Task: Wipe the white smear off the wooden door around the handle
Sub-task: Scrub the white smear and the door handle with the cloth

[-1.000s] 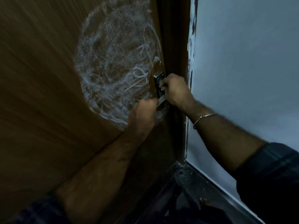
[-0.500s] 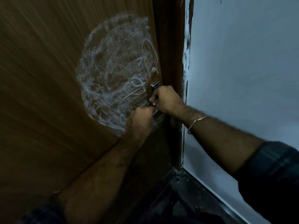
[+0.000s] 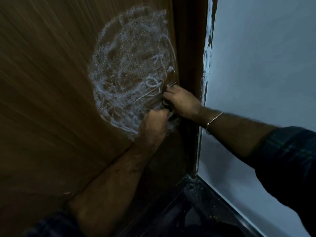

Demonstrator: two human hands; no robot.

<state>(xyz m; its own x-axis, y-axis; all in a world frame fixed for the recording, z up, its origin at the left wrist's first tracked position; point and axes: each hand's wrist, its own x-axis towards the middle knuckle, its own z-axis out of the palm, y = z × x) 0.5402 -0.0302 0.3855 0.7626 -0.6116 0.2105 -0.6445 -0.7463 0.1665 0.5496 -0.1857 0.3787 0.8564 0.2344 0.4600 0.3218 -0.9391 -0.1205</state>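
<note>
A large round white smear (image 3: 131, 69) covers the brown wooden door (image 3: 51, 100) beside its right edge. The metal door handle (image 3: 171, 84) sits at the smear's lower right; only the top of its plate shows. My right hand (image 3: 183, 101) has its fingers curled over the plate and the lever's base. My left hand (image 3: 153, 129) is a fist just below and left of it, closed around the lever's end. A small pale patch (image 3: 168, 115) shows between the two hands; I cannot tell whether it is metal or cloth.
The dark door frame (image 3: 189, 65) runs along the door's right edge. A pale wall (image 3: 265, 65) stands right of it, with chipped paint along the corner. Below lies a dark floor (image 3: 196, 202) with grit at the threshold. A thin bracelet (image 3: 213, 119) circles my right wrist.
My right hand has slid down and left from the top of the plate, and now covers most of it and touches my left fist. The left hand has stayed on the lever.
</note>
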